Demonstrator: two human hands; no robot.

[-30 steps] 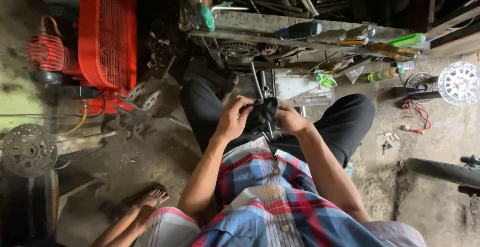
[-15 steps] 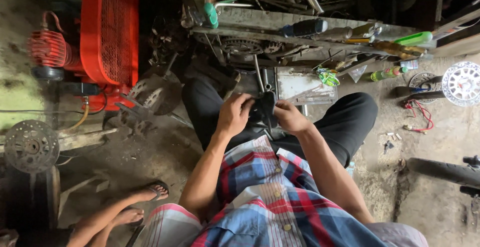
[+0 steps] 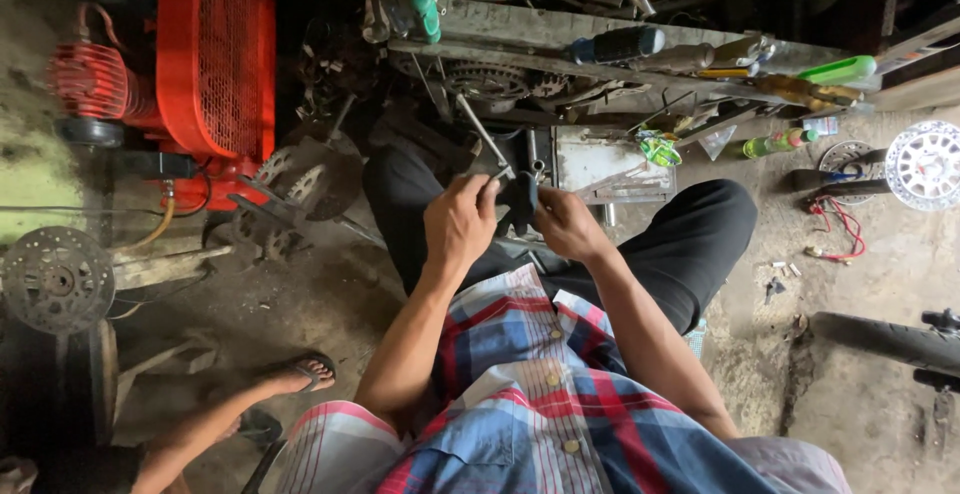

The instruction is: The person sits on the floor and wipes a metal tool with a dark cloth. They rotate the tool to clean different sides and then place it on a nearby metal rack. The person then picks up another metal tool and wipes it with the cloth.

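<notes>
I sit with my knees apart in black trousers and a plaid shirt. My left hand and my right hand both grip a small black rubbery part held between them above my lap. A thin metal rod sticks up and to the left from my left hand's fingers. How the rod meets the black part is hidden by my fingers.
A red compressor stands at the left. A cluttered tool rack with screwdrivers is ahead, with a metal box below it. Sprockets lie at the left, a white wheel hub at the right. Another person's sandalled foot is bottom left.
My hands have risen a little with the black part, now bunched smaller. The metal rod has swung from upright to leaning left. The other person's foot has shifted.
</notes>
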